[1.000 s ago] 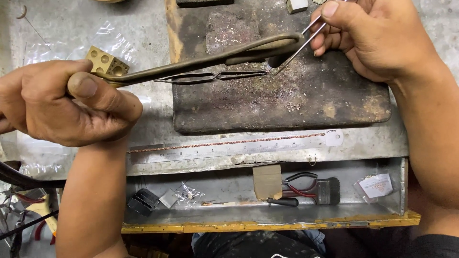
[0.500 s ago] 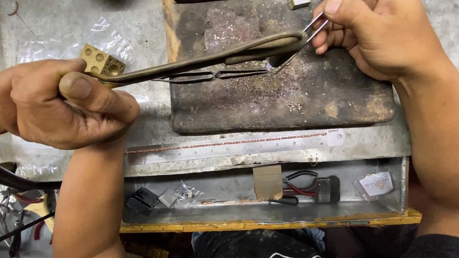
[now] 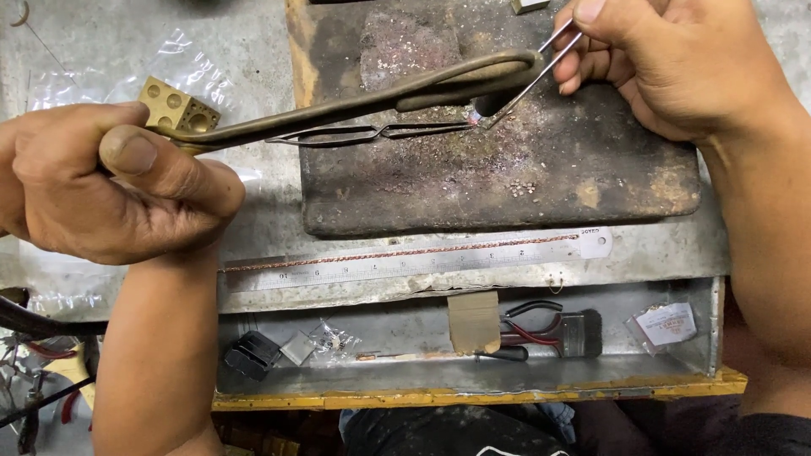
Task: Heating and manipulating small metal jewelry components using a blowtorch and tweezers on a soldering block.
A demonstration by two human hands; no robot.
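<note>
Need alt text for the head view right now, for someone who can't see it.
The left hand holds a curved brass torch and the right hand holds tweezers, both tips meeting at a glowing spot on a dark soldering block. A steel ruler lies below it.

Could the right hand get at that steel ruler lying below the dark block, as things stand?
Probably not at once: the right hand is pinching tweezers over the charred block. Nothing lies over the ruler, so the path looks free once the tweezers are put down.
</note>
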